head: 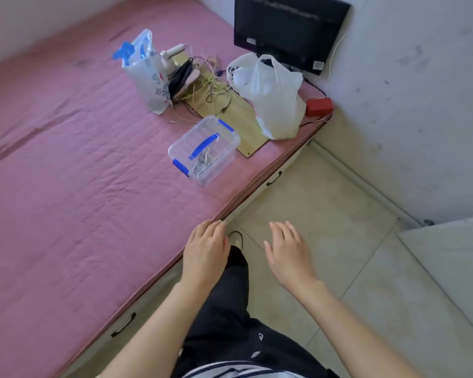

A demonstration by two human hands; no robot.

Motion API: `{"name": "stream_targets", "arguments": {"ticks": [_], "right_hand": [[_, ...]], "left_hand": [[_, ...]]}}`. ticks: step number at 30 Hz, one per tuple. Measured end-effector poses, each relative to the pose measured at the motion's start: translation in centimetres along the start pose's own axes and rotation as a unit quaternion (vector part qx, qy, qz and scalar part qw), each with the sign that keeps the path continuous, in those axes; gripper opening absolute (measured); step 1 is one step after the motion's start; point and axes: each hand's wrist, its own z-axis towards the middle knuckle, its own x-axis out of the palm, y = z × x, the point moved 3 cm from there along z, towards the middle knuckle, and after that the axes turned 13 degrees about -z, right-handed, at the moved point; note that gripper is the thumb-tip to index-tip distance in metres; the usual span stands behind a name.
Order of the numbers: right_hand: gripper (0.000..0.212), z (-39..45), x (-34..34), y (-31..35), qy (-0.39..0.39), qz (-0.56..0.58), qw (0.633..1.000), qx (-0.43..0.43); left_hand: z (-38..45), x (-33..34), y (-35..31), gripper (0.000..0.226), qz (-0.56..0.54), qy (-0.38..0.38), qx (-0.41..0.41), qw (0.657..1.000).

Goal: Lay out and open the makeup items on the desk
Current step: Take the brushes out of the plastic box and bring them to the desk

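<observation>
A home bedroom: pink mattress (79, 165) on a drawer bed, tiled floor (339, 241)

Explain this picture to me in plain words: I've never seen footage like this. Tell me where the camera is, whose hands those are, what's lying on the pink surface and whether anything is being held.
There is one picture, taken by a wide-angle camera worn on a person's head, looking forward and down. No machine is involved: the left hand and right hand are the wearer's own, both open and empty, hovering near the edge of a pink mattress. On the mattress lie a clear plastic box with blue handle and latches, lid closed, a white plastic bag, a printed clear bag, tangled cables over a wooden board, a small red box and a dark monitor leaning on the wall. Nothing is held.
</observation>
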Motion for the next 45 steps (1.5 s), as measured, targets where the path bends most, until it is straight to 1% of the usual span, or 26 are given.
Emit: {"name": "stream_targets", "arguments": {"ticks": [3, 7, 11, 15, 24, 28, 37, 41, 45], "right_hand": [[0.052, 2.6, -1.0, -1.3, -0.003, 0.006, 1.0, 0.013], [0.053, 7.5, -2.9, -2.7, -0.005, 0.003, 1.0, 0.016], [0.053, 13.3, -5.4, -3.5, -0.004, -0.001, 1.0, -0.008], [0.05, 19.1, -7.8, -3.9, -0.02, -0.008, 0.999, -0.035], [0.048, 29.9, -10.4, -5.4, -0.033, -0.049, 0.992, -0.111], [0.048, 34.0, -10.8, -5.8, -0.016, -0.073, 0.983, -0.169], [0.05, 42.8, -11.7, -6.2, 0.031, -0.12, 0.939, -0.32], [0.046, 45.9, -11.5, -5.5, 0.037, -0.132, 0.928, -0.347], [0.043, 48.8, -10.0, -3.9, 0.041, -0.14, 0.919, -0.366]], "left_hand": [[3.6, 0.7, -0.4, 0.027, 0.005, 0.015, 0.004, 1.0], [9.5, 0.8, -0.9, 0.028, 0.008, 0.017, 0.017, 1.0], [15.8, 0.8, -0.5, 0.026, 0.007, 0.016, 0.012, 1.0], [20.8, 0.8, 0.6, 0.026, 0.02, 0.011, 0.007, 1.0], [27.4, 1.0, 2.1, 0.028, 0.023, -0.013, -0.116, 0.993], [29.0, 1.4, 2.7, 0.029, 0.001, -0.038, -0.188, 0.981], [31.1, 2.9, 4.0, 0.029, -0.005, -0.14, -0.325, 0.935], [31.8, 4.1, 5.1, 0.031, -0.016, -0.166, -0.37, 0.914], [32.2, 5.5, 7.0, 0.028, -0.017, -0.191, -0.402, 0.895]]}}
